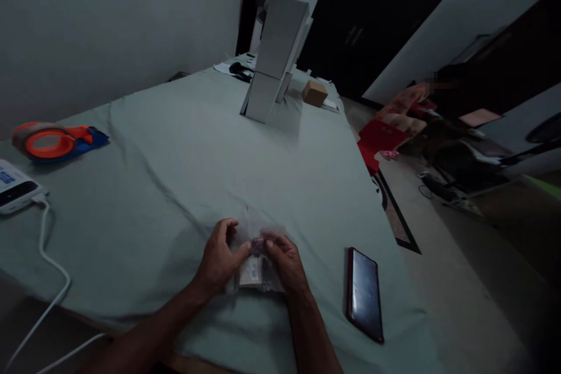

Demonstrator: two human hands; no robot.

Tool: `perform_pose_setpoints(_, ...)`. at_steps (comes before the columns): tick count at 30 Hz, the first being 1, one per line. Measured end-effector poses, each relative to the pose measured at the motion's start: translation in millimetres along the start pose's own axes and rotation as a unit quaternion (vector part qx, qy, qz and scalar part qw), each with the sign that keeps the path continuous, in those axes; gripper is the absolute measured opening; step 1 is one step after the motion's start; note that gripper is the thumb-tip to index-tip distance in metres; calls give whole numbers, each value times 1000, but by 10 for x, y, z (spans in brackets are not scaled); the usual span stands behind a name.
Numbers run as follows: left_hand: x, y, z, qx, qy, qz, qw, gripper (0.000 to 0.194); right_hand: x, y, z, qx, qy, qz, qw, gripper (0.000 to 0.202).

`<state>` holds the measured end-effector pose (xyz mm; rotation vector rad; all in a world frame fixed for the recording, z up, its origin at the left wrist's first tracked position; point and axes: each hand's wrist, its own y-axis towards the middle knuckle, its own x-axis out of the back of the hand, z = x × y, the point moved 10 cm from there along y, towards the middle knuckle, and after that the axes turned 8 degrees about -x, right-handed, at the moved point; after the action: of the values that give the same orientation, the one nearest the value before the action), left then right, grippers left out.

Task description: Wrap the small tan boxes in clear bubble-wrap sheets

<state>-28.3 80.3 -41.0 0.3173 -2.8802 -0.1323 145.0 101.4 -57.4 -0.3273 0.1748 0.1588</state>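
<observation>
At the near edge of the table, a sheet of clear, crinkled plastic wrap lies under and between both my hands. Within it sits a small pale box with a printed label. A small dark-red object, too blurred to name, is just above the box. My right hand pinches this object between thumb and fingers. My left hand curls round the left side of the wrap, its thumb tip against the red object; its fingertips are partly hidden.
A phone lies to the right. An orange tape dispenser and a white device with a cable are on the left. Farther back stand a tall white box and a small brown box. Another person's red clothing shows beyond the right edge.
</observation>
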Motion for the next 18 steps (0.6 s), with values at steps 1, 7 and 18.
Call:
perform_pose_setpoints(1,1,12,39,13,-11,7,1000,30,17,-5,-6,-4,11,-7,1000,33)
perform_pose_setpoints(7,71,31,49,13,-5,37,999,28,80,-22,64,-5,71,-33,997,31)
perform_pose_setpoints(18,-168,-92,-156,-44,127,91,987,81,-147,-98,-80,-26,22,42,999,32)
